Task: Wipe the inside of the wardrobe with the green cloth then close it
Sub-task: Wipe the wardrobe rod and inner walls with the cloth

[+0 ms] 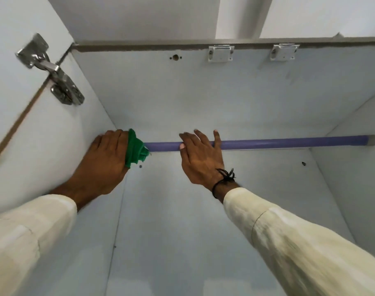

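Left hand [105, 159] up at the far left end of the purple rail [267, 142], clenched round the green cloth [135, 149]; right hand [200, 155] draped over the rail near its middle, fingers hooked loosely across the top, thumb tucked under, black cord bracelet [224, 180] at the wrist; cream sleeves [299, 242] on both arms. Cloth bright green, bunched and creased into a wad, poking out from the palm on the right side; pressed against the rail just where rail meets the left wall of the wardrobe [203, 92]. Cloth well apart from the right hand, bare rail between them. Wardrobe interior pale blue-grey; steel hinge [54, 71] on the left wall; two white catches [221, 52] along the top front edge.
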